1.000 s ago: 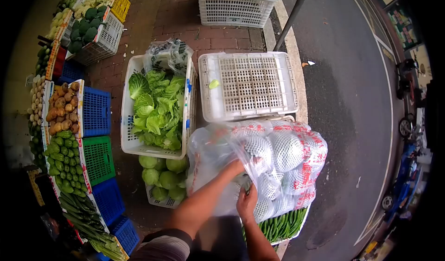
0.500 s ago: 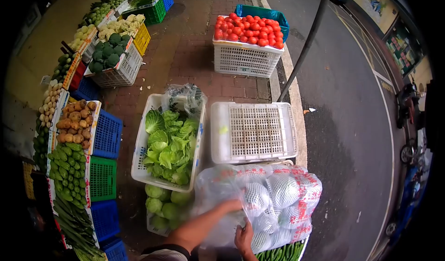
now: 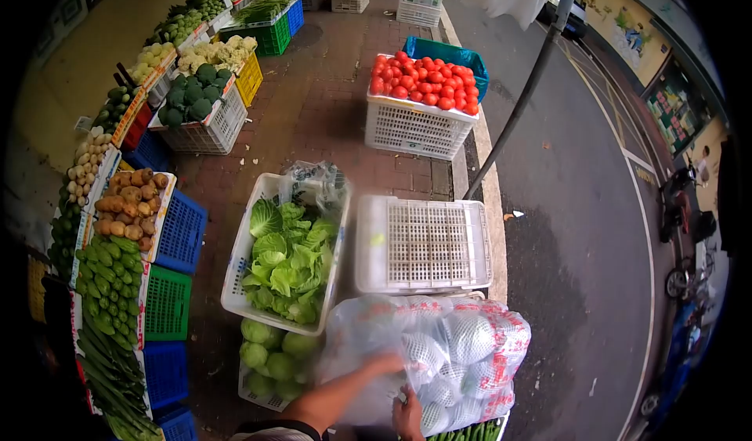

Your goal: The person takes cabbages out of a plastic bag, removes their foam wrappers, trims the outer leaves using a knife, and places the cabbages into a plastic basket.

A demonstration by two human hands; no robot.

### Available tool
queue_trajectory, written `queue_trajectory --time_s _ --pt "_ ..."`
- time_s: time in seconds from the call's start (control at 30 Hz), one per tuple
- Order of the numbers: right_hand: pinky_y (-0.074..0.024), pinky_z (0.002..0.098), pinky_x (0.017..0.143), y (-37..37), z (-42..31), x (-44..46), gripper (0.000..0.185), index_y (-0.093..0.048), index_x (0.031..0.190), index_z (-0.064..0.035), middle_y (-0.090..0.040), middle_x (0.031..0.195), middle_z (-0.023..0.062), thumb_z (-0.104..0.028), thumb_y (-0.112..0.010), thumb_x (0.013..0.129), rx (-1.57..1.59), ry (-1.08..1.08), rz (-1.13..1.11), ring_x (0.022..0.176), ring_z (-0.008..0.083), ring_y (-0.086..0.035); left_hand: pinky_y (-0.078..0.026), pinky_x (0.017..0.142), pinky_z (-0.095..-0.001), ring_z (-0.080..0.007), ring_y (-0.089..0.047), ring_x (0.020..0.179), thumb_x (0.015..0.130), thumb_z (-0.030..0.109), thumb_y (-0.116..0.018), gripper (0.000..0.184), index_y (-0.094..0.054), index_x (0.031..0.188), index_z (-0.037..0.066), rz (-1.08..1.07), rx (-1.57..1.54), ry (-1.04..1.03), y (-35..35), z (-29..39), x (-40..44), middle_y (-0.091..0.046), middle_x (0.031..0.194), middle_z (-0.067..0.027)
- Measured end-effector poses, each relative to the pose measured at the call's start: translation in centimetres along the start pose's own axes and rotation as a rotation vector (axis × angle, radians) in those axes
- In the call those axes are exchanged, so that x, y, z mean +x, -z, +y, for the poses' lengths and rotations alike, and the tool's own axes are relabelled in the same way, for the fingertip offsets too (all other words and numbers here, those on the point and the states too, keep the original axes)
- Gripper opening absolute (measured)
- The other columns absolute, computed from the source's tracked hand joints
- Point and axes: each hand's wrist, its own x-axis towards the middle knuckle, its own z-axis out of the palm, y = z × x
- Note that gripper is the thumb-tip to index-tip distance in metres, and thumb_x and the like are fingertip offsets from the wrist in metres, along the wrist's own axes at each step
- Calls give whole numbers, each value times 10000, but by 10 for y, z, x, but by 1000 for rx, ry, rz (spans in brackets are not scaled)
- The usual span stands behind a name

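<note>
A large clear plastic bag with red print (image 3: 501,339) holds several round items in white foam netting. It rests over a crate of green beans or peppers (image 3: 470,433) at the bottom. My left hand (image 3: 385,363) is at the bag's loose left part, blurred, its fingers hidden by the plastic. Just below and to the right, my right hand (image 3: 407,413) is closed on the bag's edge. Left of the bag, a white crate (image 3: 229,292) holds loose green leaves (image 3: 286,265) and a crumpled clear bag (image 3: 317,182). Round cabbages (image 3: 270,363) lie in a crate below it.
An upturned white crate (image 3: 423,245) adjoins the bag's far side. Beyond stand a crate of tomatoes (image 3: 419,128) and a slanting grey pole (image 3: 525,88). Vegetable crates, among them a blue crate (image 3: 180,229), line the left side. A road (image 3: 572,245) runs along the right.
The view has tilted up, showing more of the pavement ahead and the tomato crate lower in the picture. Both hands stay at the bag's opening side, with the left hand moving slightly within the loose plastic.
</note>
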Motion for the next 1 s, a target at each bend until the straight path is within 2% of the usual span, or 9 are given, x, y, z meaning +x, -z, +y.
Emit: queue_trajectory --time_s 0.07,0.2,0.33,0.47,0.57,0.63,0.87,0.97,1.0 --pt "-438 463 1055 9 -17 -10 457 -483 1417 22 -592 1312 324 -115 -530 984 12 -91 -104 1225 462 -574 -369 1137 -477 -435 -485 1342 758 787 -636 1098 -491 1399 -92 62 -42 -8 -4 13 -20 -505 1413 -347" --pt "-487 484 968 8 -13 -17 428 -502 1383 34 -628 1229 328 -113 -527 982 -15 -27 -73 1121 471 -622 -373 1134 -490 -436 -488 1338 756 786 -643 1089 -502 1391 -87 124 29 -18 -23 -8 -8 -503 1420 -338" --pt "-522 486 869 6 -1 -26 413 -521 1369 12 -674 1124 311 -122 -531 978 -7 80 -44 994 456 -669 -383 1112 -497 -445 -510 1311 874 783 -493 996 -550 1356 -86 394 140 -177 -103 -109 78 -548 1356 -346" --pt "-534 485 792 2 7 -30 397 -541 1355 -16 -703 1055 285 -125 -533 973 -49 135 -22 895 431 -692 -352 1134 -487 -423 -485 1331 908 660 -578 891 -481 1420 -62 704 -131 -393 -131 -118 73 -496 1420 -327" --pt "-536 474 786 10 -6 -35 383 -558 1338 -9 -704 1077 275 -120 -530 972 -63 65 -72 888 416 -692 -401 1069 -438 -344 -530 1245 901 463 -664 714 -493 1387 -31 597 -702 -277 -114 -64 -12 -533 1355 -241" --pt "-538 469 773 12 -6 -35 378 -569 1329 -4 -706 1093 265 -120 -531 971 -73 73 -78 863 405 -692 -521 913 -388 -242 -636 1047 844 247 -757 493 -614 1261 27 432 -1091 -156 -100 -43 -46 -659 1153 -112" --pt "-544 406 850 24 -20 -31 451 -515 1417 -68 -707 1128 251 -135 -549 972 -120 -75 -257 972 362 -710 -548 754 -355 -183 -649 885 888 215 -716 273 -649 1110 71 288 -1773 -259 -185 -124 -5 -678 1001 -50" --pt "-525 440 871 13 -19 -25 462 -561 1319 55 -666 1165 256 -103 -645 892 18 -115 -54 968 371 -673 -557 772 -394 -206 -654 917 889 246 -719 301 -648 1144 104 395 -1480 -202 -190 -138 -17 -680 1025 -47" --pt "-527 444 852 9 -7 -20 461 -570 1306 51 -668 1148 259 -116 -657 885 -99 34 61 946 380 -673 -563 793 -417 -224 -657 946 886 263 -722 332 -643 1174 118 384 -1386 -131 -190 -142 -22 -678 1047 -51"
